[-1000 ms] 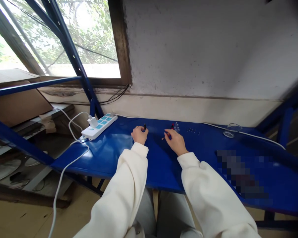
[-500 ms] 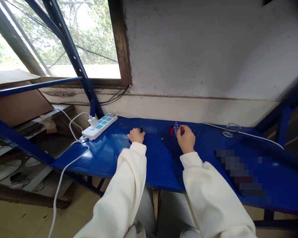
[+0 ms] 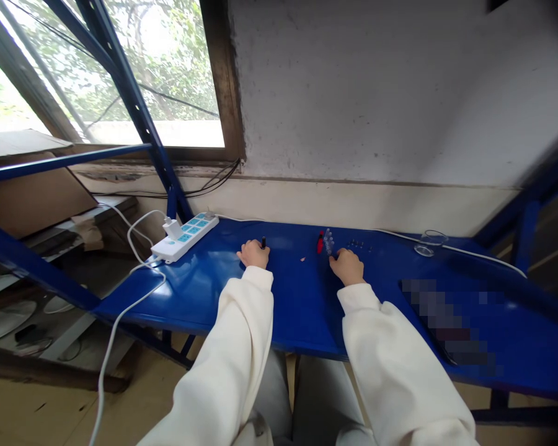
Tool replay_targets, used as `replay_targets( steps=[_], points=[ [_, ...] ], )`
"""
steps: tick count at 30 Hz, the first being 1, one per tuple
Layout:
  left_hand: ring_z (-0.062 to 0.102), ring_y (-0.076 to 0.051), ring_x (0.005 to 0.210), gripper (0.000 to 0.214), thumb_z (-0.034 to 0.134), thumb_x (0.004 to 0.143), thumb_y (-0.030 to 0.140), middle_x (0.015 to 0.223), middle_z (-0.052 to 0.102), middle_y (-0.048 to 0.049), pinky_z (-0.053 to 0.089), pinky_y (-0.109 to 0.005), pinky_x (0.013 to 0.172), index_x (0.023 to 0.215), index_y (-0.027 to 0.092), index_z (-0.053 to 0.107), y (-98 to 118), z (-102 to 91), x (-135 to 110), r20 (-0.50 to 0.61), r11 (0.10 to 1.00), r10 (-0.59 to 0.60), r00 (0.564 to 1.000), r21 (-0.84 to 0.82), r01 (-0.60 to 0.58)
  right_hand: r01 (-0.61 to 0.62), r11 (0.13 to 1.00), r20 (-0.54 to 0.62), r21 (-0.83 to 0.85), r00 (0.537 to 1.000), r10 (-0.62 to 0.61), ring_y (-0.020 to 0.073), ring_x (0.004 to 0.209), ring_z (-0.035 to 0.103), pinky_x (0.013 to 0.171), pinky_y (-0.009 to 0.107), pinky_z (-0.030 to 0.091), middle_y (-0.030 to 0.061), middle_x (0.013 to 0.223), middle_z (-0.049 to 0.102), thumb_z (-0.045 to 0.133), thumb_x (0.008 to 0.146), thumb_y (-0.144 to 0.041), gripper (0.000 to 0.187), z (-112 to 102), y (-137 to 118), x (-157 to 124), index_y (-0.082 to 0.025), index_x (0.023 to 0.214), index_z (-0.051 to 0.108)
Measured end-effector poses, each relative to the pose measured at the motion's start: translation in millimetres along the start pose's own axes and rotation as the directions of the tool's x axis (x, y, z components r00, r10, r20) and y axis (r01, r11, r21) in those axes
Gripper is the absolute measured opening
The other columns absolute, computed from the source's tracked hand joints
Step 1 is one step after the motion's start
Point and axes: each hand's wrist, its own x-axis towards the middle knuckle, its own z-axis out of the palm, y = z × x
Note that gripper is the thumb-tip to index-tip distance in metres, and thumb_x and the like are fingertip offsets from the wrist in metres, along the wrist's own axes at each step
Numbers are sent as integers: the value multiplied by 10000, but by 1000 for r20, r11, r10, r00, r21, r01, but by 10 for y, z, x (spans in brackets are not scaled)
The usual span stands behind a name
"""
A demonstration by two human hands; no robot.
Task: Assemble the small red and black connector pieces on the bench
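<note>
My left hand (image 3: 255, 254) is closed around a small upright black stick (image 3: 263, 242), perhaps a pen or screwdriver handle; its lower part is hidden by the fingers. Over the middle of the blue table, my right hand (image 3: 348, 266) has its fingers curled, thumb and forefinger at the near end of a clear bumpy plastic strip (image 3: 328, 240) that looks like a terminal block. Just left of the strip lies a red and black object (image 3: 320, 241), too small to identify. Several tiny metal bits (image 3: 359, 244), possibly screws, lie beyond the right hand.
A white power strip (image 3: 186, 238) with a plugged-in adapter stands at the table's left. A small pale scrap (image 3: 302, 259) lies between the hands. Clear round dishes (image 3: 424, 250) sit at the back right, near a white cable. A dark, blurred-out flat object (image 3: 446, 322) lies at the right.
My right hand has lowered and drawn slightly toward me, baring more of the plastic strip and the tiny metal bits behind it. My left hand keeps its hold on the black stick.
</note>
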Motion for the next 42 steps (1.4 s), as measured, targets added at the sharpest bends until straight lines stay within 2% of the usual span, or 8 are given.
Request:
replay_targets(
  steps=[11,16,18,21,24,30,37,42],
  points=[
    [490,-251,928,270,608,645,373,927,570,-78,314,-378,780,803,178,510,46,-66,-85,-82,1000,-2,997,5,2,-8,999,-17,42,1000,8,273,963,522,737,382,388,139,1022,569,482,764,-353,322,54,5,44,-140,983,585],
    [480,-222,891,238,546,723,393,869,549,-62,303,-358,784,810,181,482,225,-100,-251,-130,974,225,966,-11,-228,-20,997,-28,76,999,22,257,941,538,736,368,384,123,981,592,491,760,-345,294,85,-6,70,-155,960,590],
    [480,-197,863,182,474,781,365,850,549,-55,300,-340,788,802,186,496,351,-90,-353,-88,911,405,910,-46,-410,-30,996,-33,82,999,32,251,929,545,732,363,385,115,964,600,497,756,-345,283,98,-11,78,-160,948,593],
    [469,-187,901,211,408,819,322,952,553,-60,310,-317,779,955,204,519,548,-23,-518,3,731,676,737,-124,-671,-33,996,-48,83,998,37,239,916,551,728,349,384,106,945,609,499,752,-339,268,116,-12,86,-167,932,596],
    [429,-208,989,415,380,825,279,1146,491,-72,315,-335,786,1238,245,371,688,105,-645,69,635,772,632,-128,-762,-10,996,-72,84,997,16,229,912,552,723,334,382,108,940,614,489,756,-331,258,127,-9,90,-166,923,596],
    [404,-238,1019,435,362,827,215,1204,453,-88,311,-387,792,1261,255,366,757,311,-673,150,674,736,661,-62,-736,-21,996,-61,89,998,27,234,910,555,729,340,379,106,928,617,489,754,-331,249,130,-13,105,-160,903,593],
    [446,-216,926,166,418,824,221,969,541,-81,300,-371,773,886,199,570,769,248,-618,76,704,711,699,-78,-706,-34,996,-48,80,998,38,225,908,559,741,344,372,103,929,614,491,762,-344,241,151,-9,134,-173,900,590],
    [475,-199,905,124,457,815,243,932,568,-59,303,-355,771,839,208,574,751,191,-613,19,772,621,784,-190,-606,-35,995,-53,90,998,40,217,868,573,729,334,370,95,908,624,492,760,-347,236,159,2,140,-176,882,599]
  ],
)
